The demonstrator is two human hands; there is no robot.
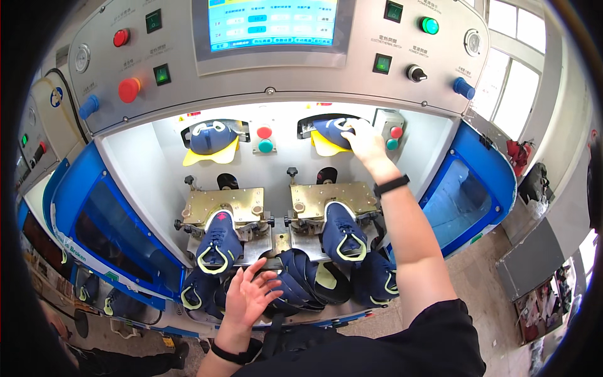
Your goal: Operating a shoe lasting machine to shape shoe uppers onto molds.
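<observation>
At the right slot in the machine's back wall, my right hand [364, 138] pinches the edge of a navy shoe upper [328, 127] with a yellow lining flap. A matching navy shoe upper [212, 139] sits on the left slot, its yellow flap hanging down. Fingers spread and holding nothing, my left hand [249, 294] hovers beside a heap of flat navy shoe uppers [295, 279] at the machine's front edge. Two shaped navy uppers sit toe-inward at the brass-coloured clamps: a left one [218, 242] and a right one [344, 232], with pale green collars.
Brass-coloured metal blocks [229, 202] with knobs stand below the slots. Red and green push buttons [265, 139] are on the back wall. Blue-framed side doors [468, 185] flank the bay. Above is a control panel with a screen [273, 25]. More uppers [375, 279] lie at the front right.
</observation>
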